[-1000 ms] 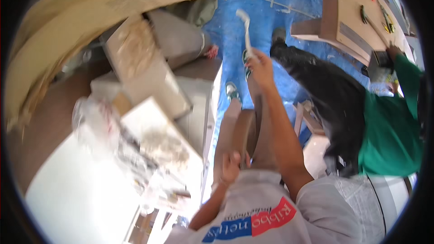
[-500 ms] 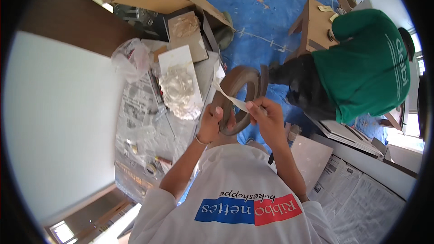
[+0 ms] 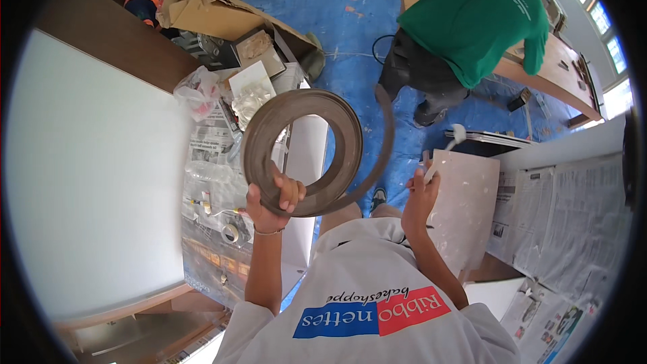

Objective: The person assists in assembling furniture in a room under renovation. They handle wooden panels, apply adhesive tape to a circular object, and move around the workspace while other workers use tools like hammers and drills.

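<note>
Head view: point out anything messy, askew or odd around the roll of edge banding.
The roll of brown edge banding, gripped by the left hand, has a loose tail springing off its right side. Behind it, crumpled plastic wrap and a torn-open cardboard box clutter the newspaper-covered bench. The right hand holds a white strip.

Roll of banding (image 3: 303, 152): dull grey-brown, matt, smooth flat faces, looked like thin plastic or veneer strip. Left hand (image 3: 273, 199) gripped its rim. Right hand (image 3: 419, 195) held white strip (image 3: 441, 155), looked like paper backing, matt. Floor sheet (image 3: 350, 20): blue plastic, slight sheen, creased. Newspaper (image 3: 573, 216): matt paper, flat. Board (image 3: 87, 175): white, smooth, low gloss. Box (image 3: 216, 10): brown cardboard, rough, torn. Bag (image 3: 195, 91): clear plastic, crinkled, shiny.
</note>
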Demonstrator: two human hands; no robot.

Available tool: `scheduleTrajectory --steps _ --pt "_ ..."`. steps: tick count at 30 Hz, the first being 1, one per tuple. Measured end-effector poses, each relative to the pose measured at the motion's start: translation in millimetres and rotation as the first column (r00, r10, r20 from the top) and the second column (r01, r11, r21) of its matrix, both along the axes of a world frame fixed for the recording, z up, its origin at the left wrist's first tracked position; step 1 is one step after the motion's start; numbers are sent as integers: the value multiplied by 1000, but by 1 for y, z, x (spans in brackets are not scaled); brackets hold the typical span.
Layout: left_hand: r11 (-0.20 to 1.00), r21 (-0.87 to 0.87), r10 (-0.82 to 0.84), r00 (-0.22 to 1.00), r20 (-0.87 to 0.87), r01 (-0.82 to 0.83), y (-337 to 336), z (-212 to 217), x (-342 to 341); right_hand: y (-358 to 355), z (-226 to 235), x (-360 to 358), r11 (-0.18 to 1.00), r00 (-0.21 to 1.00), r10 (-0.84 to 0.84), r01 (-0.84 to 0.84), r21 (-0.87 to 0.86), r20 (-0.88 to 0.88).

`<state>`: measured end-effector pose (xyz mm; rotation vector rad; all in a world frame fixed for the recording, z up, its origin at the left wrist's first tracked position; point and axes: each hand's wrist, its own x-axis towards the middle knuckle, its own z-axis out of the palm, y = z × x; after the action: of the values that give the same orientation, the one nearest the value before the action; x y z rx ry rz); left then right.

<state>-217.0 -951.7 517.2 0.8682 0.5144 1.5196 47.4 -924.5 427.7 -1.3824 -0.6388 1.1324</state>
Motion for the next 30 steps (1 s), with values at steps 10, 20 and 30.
scheduleTrajectory --steps 10,20,30 --pt "974 228 -37 992 118 9 -136 21 26 -108 59 -39 810 618 586 -437 390 -524" --pt "963 218 -240 882 405 161 -280 -12 57 -253 117 -17 874 719 481 -436 213 -501" --pt "928 27 -372 924 93 371 -320 -32 107 -322 150 69 839 845 491 -394 376 -211"
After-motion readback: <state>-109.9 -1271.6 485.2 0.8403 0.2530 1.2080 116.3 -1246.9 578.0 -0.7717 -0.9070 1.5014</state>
